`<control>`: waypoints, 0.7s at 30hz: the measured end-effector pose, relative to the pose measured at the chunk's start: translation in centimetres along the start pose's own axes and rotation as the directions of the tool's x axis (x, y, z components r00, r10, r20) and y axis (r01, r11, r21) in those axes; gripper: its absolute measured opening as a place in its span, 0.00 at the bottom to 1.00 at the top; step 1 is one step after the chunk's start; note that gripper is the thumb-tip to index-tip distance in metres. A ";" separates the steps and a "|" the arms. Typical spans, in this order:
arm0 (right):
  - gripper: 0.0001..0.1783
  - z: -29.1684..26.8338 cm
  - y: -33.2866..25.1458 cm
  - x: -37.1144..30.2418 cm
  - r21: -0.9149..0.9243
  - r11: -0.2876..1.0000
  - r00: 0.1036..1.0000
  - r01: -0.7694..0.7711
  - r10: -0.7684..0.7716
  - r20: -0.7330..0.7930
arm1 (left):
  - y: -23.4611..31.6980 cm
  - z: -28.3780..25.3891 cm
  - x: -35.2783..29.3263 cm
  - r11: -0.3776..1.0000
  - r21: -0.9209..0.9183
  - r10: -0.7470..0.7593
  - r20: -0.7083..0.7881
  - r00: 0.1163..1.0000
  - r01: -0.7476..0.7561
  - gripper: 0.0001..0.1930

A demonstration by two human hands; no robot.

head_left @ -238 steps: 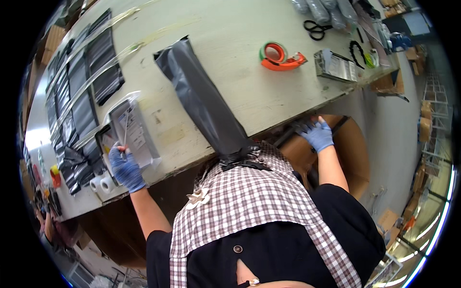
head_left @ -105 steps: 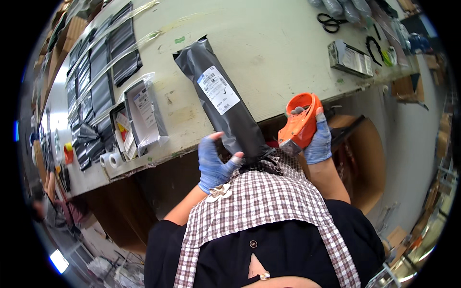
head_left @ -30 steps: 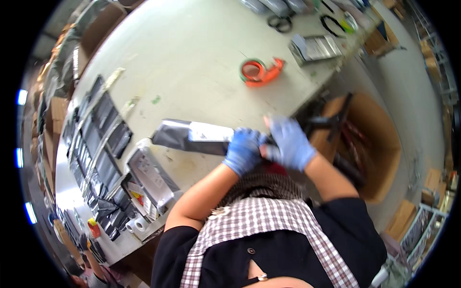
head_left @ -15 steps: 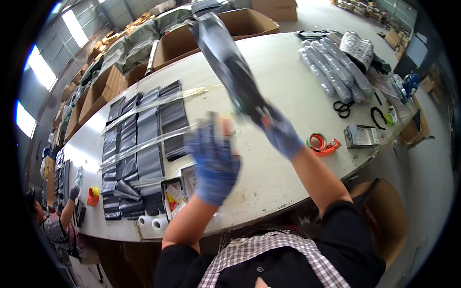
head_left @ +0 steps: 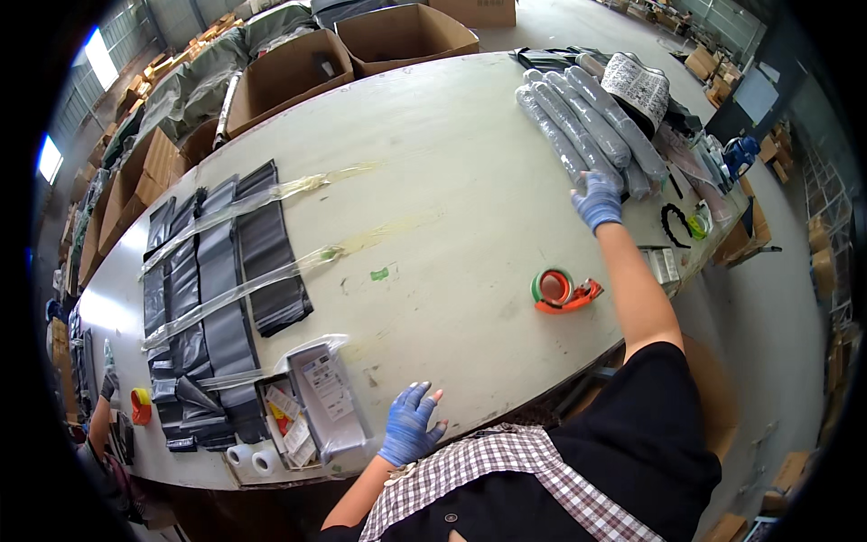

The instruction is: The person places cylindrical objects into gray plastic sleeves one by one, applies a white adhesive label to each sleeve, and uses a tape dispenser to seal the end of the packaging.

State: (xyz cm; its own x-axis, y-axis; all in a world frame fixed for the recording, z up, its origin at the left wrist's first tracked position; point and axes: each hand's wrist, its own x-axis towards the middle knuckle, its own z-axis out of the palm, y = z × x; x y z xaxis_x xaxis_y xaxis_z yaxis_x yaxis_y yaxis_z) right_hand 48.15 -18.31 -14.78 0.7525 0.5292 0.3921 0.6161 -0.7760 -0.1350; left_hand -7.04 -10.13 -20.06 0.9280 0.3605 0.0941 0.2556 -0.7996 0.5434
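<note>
The right hand reaches across the desk to the near ends of the grey rolls, which lie piled at its far right side. Its fingers are at the plastic, but the hand covers the contact, so I cannot tell whether they grip or merely touch. The left hand holds nothing, its fingers loosely spread near the desk's front edge, beside the tray. The rolls lie close against one another, so pulling one could drag or roll its neighbours; the wrapping looks slick and might slip from a grip at the very end. The right forearm passes over the carton and near the dispenser, so a low, hasty return could knock either toward the edge.
</note>
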 end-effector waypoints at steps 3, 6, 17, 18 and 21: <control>0.34 2.2 4.9 4.4 -0.214 0.951 0.966 -0.225 0.247 0.078 | -0.3 5.7 0.6 0.982 0.144 -0.109 -0.122 0.987 0.126 0.32; 0.39 4.6 7.4 8.0 -0.361 0.848 0.855 -0.389 0.478 0.201 | -1.6 9.4 0.0 0.946 0.266 -0.126 -0.231 0.965 0.187 0.32; 0.31 8.1 8.3 3.9 0.709 0.135 0.665 -0.692 -0.263 0.699 | -0.9 8.4 1.7 0.943 0.268 -0.130 -0.257 0.958 0.200 0.27; 0.30 7.1 6.5 2.0 0.700 0.080 0.654 -0.709 -0.295 0.696 | -0.4 8.0 2.1 0.945 0.254 -0.140 -0.255 0.957 0.206 0.27; 0.33 3.5 -2.0 -2.9 0.716 0.051 0.665 -0.697 -0.329 0.671 | -0.7 6.9 3.4 0.972 0.118 -0.169 -0.249 0.954 0.203 0.26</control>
State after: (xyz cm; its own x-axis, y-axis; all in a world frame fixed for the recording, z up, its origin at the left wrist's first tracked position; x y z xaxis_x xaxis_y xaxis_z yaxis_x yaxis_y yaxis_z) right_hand 45.52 -17.08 -18.81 0.4538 0.8372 -0.3051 -0.3264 -0.1624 -0.9312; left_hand -2.22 -11.65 -25.89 0.7741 0.5988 0.2055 0.4692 -0.7605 0.4489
